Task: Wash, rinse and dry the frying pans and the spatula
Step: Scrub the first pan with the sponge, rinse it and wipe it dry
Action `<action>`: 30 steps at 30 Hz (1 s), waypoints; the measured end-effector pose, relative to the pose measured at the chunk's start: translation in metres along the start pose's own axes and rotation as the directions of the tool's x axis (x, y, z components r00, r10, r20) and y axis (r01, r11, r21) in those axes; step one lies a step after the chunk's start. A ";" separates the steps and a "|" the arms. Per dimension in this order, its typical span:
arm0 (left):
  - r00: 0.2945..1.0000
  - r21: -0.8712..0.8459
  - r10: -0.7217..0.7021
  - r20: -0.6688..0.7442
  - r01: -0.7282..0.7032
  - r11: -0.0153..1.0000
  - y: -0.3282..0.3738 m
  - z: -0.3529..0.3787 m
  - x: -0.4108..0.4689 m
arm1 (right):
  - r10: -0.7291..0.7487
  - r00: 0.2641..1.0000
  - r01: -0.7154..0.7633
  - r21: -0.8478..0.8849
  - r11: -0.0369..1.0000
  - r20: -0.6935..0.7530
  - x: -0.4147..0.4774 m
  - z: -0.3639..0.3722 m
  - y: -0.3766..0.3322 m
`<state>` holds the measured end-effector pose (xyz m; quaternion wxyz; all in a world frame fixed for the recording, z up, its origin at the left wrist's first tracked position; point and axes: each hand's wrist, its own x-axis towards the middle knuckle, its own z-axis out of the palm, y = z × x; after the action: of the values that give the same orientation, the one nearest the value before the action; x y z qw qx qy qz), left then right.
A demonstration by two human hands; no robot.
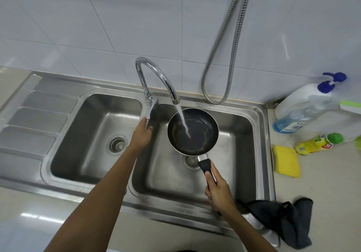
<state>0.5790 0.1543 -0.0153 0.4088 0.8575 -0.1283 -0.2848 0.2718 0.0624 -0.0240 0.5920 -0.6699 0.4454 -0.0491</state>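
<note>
Frying pan under running tap, right hand wrapped round its handle; left hand at tap lever, finger pose unclear. Looks early: soaping, drying, spatula remain.

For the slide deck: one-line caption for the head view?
Right hand holds pan under running tap over right basin; left hand at the lever.

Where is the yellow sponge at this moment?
In the head view, the yellow sponge lies on the counter right of the sink, beside the yellow dish-soap bottle.
</note>
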 end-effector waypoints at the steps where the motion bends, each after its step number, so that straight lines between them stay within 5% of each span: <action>1: 1.000 -0.019 -0.014 -0.007 0.014 1.000 0.002 0.001 0.003 | 0.011 1.000 -0.011 -0.013 1.000 -0.010 0.005 0.000 0.001; 11: 0.994 -0.288 -0.107 0.009 0.105 0.952 0.019 0.005 0.002 | -0.026 0.994 0.025 0.018 1.000 0.110 0.009 0.008 0.004; 19: 0.980 -0.410 -0.200 0.001 0.183 0.894 0.028 0.008 -0.002 | -0.068 0.997 0.071 -0.069 0.995 0.039 0.024 -0.014 0.016; 25: 0.938 -0.643 -0.345 0.047 0.292 0.707 0.041 0.005 0.003 | -0.120 0.989 0.127 -0.072 0.989 0.083 0.024 -0.002 0.014; 30: 0.973 -0.595 -0.196 -0.119 0.088 0.799 0.081 -0.010 0.012 | -0.098 0.993 0.102 -0.048 0.994 0.072 0.022 0.002 0.017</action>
<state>0.5960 0.1041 0.0475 0.6400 0.7184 0.0671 -0.2641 0.2773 0.0511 -0.0495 0.5865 -0.7076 0.3917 -0.0440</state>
